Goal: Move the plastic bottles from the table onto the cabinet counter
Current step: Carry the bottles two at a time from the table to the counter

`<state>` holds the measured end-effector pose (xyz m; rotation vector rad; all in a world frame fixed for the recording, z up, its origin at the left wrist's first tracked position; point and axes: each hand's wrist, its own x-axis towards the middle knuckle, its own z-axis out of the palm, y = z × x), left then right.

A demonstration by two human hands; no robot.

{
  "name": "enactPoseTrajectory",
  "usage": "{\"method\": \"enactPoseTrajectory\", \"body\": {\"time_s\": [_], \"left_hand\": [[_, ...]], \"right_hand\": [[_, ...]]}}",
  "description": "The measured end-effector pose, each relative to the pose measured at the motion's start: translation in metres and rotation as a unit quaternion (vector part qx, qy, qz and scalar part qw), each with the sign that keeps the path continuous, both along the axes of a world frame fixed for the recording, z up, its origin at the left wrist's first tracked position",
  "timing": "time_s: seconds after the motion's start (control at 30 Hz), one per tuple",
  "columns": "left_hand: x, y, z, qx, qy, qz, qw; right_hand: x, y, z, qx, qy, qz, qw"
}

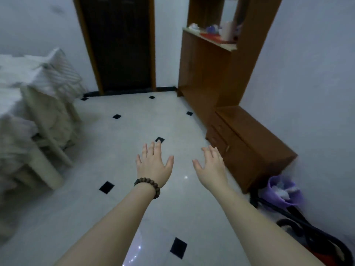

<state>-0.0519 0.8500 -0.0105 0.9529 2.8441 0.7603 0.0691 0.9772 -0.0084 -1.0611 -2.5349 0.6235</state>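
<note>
Head view, looking forward and down: white tiled floor [119,150] with small black diamond insets is filling most of the scene. A dark door [117,43] in a brown frame is standing at the far wall. To the right, a tall brown wooden cabinet [203,70] is rising against the wall, and its pale counter surface [227,46] is carrying several blurred items, among them a pale cylindrical container [227,30] and a red flat object [211,37]; whether any of these is a plastic bottle cannot be told. A lower brown cabinet [253,143] is sitting nearer the camera along the same wall. At the left, white furniture [44,116] draped with pale cloth is appearing blurred. A purple bag [282,191] is lying on the floor beside the low cabinet. Both bare forearms are reaching forward over the floor. The left hand [153,164], with a dark bead bracelet [148,187] at its wrist, is spreading its fingers straight, released and holding nothing. The right hand [211,166] is likewise extending released fingers, grasping nothing.
</note>
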Motion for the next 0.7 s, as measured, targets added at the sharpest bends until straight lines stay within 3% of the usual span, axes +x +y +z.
{"method": "enactPoseTrajectory", "body": {"time_s": [0.37, 0.7], "left_hand": [[-0.163, -0.175, 0.0, 0.002, 0.009, 0.243, 0.97], [-0.304, -0.216, -0.014, -0.019, 0.007, 0.382, 0.924]], "right_hand": [[-0.231, -0.135, 0.003, -0.007, 0.001, 0.227, 0.974], [-0.422, -0.156, -0.016, -0.013, -0.003, 0.361, 0.933]]}}
